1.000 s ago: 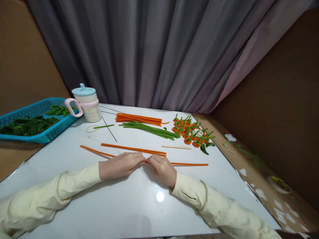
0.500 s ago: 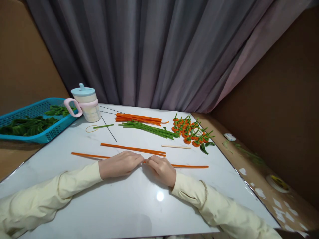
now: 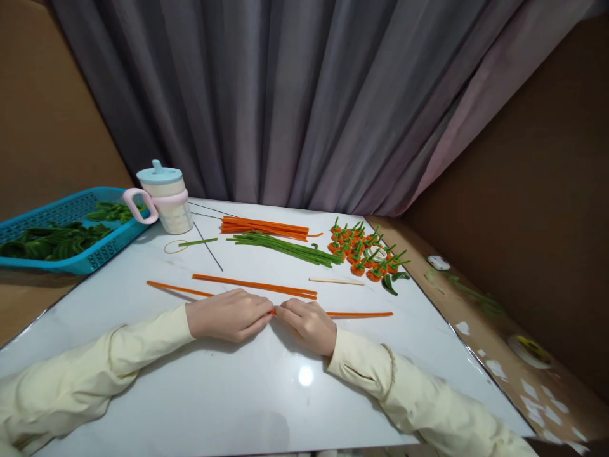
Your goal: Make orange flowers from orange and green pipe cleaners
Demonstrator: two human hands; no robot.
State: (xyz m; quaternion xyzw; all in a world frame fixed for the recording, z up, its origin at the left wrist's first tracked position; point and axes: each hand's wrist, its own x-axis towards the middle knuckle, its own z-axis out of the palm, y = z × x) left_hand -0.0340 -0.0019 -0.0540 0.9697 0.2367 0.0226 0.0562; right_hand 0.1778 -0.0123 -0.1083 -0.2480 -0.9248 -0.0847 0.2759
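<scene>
Orange pipe cleaners [image 3: 360,315] stretch out on both sides of my hands, low over the white table. My left hand [image 3: 234,314] is closed on them near the middle, fingertips pinched together. Close beside it, almost touching, my right hand [image 3: 307,322] pinches them too. A bit of orange shows between the fingertips; whether it is one stem or several joined there is hidden. Just beyond my hands lie a few loose orange pipe cleaners [image 3: 252,285]. A thin wooden stick [image 3: 336,281] rests to their right.
Farther back lie bundles of orange stems [image 3: 264,226] and green stems [image 3: 290,247]. Small orange pieces with green stalks [image 3: 354,244] cluster at right around a white ring [image 3: 375,253]. A lidded cup [image 3: 166,200] and a blue basket [image 3: 88,261] of green leaves stand left.
The left end of the held orange pipe cleaner has lifted and shifted right. Its right end has drawn in slightly and risen. Both hands stay almost in place, still pinching.
</scene>
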